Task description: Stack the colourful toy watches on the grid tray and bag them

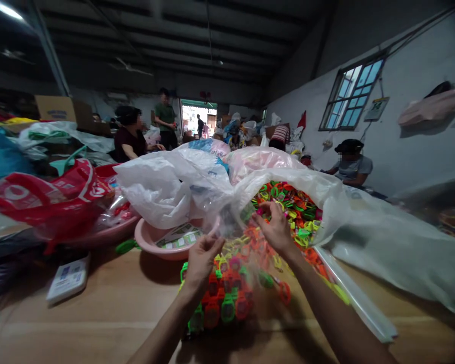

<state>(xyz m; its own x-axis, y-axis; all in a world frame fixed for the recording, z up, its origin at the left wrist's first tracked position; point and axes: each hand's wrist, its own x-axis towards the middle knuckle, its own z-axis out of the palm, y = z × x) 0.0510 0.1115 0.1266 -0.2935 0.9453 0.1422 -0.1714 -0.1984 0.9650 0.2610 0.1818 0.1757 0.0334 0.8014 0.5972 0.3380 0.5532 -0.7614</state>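
Over a wooden bench [98, 318], the person's left hand [202, 258] and right hand [276, 230] hold up the gathered top of a clear plastic bag [231, 230]. Both grips look clenched on the thin film, the right one higher and farther forward than the left. The bag's lower end lies on the bench just below the hands, packed with small plastic toys [227, 298] in orange, green and yellow; their exact shape is blurred.

Just behind the hands, a big white plastic sack [326, 202] lies open, heaped with more bright toys [288, 212] of the same colours. To the left of the hands sits a pink plastic basin [147, 242] holding printed cards [178, 236]. Farther left are a red and white carrier bag [49, 197] and, on the bench, a white packet [68, 279]. A long clear plastic strip [358, 298] lies to the right of the clear bag, beside a wide plastic sheet [394, 247].

Beyond the heaped bags, a seated person in a dark top [131, 139] and a standing person in a green shirt [166, 119] are at the left. A seated person in a grey top [351, 169] is at the right, below a window [351, 93]. An open doorway [199, 119] shows at the far end.
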